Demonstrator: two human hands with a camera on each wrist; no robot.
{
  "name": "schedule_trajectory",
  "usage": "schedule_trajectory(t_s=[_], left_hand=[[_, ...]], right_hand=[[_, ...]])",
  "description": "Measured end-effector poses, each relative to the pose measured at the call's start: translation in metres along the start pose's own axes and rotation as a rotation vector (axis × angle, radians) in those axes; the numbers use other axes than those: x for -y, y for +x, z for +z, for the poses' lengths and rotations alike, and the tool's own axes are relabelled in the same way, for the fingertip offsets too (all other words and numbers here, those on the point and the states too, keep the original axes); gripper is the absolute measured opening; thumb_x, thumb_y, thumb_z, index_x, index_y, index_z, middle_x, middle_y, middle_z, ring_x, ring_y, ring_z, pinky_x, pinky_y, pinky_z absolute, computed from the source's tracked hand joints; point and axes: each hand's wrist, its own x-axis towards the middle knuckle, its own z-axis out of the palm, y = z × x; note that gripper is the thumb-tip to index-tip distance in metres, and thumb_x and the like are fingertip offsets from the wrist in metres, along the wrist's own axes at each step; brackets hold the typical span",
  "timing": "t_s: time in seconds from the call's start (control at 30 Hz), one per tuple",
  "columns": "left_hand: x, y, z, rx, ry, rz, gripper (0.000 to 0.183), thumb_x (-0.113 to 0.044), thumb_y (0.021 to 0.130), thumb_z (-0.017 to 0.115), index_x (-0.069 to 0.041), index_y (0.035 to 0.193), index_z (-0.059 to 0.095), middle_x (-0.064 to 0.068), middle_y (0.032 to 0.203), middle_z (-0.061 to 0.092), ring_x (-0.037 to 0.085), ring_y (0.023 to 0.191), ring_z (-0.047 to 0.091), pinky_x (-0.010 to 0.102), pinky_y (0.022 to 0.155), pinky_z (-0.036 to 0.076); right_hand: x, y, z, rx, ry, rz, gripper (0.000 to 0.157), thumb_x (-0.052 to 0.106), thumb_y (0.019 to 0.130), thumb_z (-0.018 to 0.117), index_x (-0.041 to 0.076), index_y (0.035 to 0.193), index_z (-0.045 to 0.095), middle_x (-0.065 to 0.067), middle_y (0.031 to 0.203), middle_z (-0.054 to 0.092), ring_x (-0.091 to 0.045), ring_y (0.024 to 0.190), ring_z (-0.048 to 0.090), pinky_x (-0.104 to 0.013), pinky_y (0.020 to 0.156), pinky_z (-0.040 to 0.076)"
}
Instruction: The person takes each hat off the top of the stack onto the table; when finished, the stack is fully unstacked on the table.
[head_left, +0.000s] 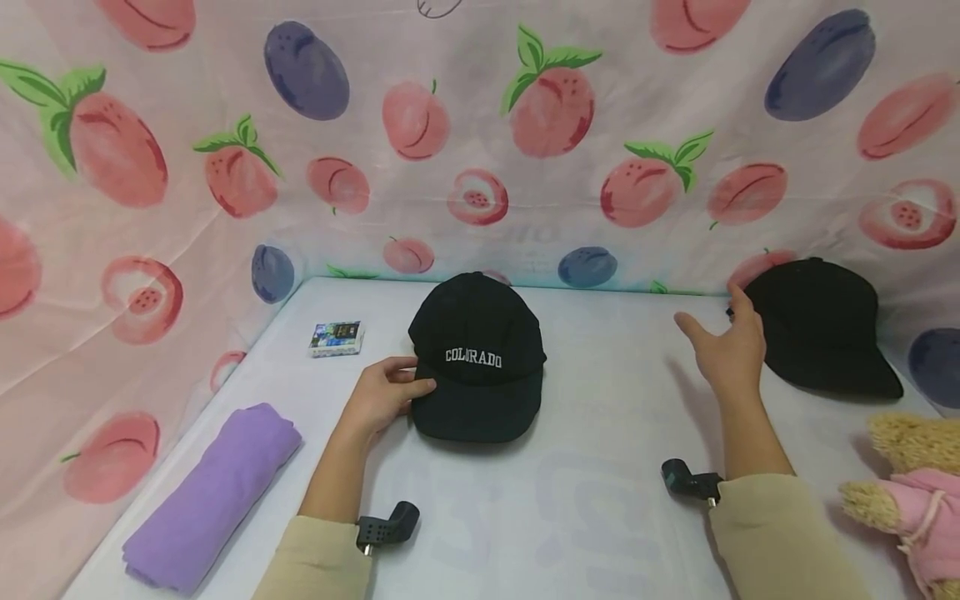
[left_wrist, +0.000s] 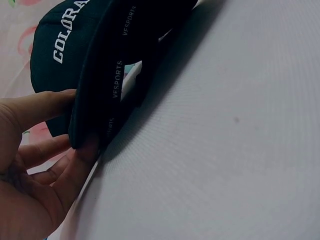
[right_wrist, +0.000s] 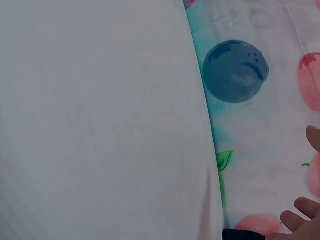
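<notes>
A black baseball cap with white COLORADO lettering rests mid-table, brim toward me. My left hand pinches the left edge of its brim; in the left wrist view the thumb lies on top and the other fingers are underneath. The inner band of the cap shows printed text there. A second, plain black cap sits at the back right, brim pointing right. Just left of it is my right hand, thumb and fingers spread, holding nothing. Only some fingertips of that hand show in the right wrist view.
At the back left lies a small printed box. A rolled purple cloth is at the left front. A plush bear in pink clothing is at the right edge. Behind the white table hangs a fruit-print curtain.
</notes>
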Motion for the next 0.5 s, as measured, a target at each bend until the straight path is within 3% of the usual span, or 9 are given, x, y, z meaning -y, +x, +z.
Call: schedule_trajectory(t_s=[0.5], left_hand=[[-0.001, -0.001, 0.0, -0.002, 0.015, 0.002, 0.061, -0.02, 0.093, 0.077, -0.007, 0.148, 0.054, 0.019, 0.134, 0.061, 0.027, 0.111, 0.063, 0.031, 0.089, 0.057]], right_hand=[[0.017, -0.018, 0.008, 0.094, 0.015, -0.009, 0.088, 0.045, 0.099, 0.067, 0.023, 0.167, 0.016, -0.018, 0.17, 0.025, -0.04, 0.155, 0.028, -0.064, 0.117, 0.035]])
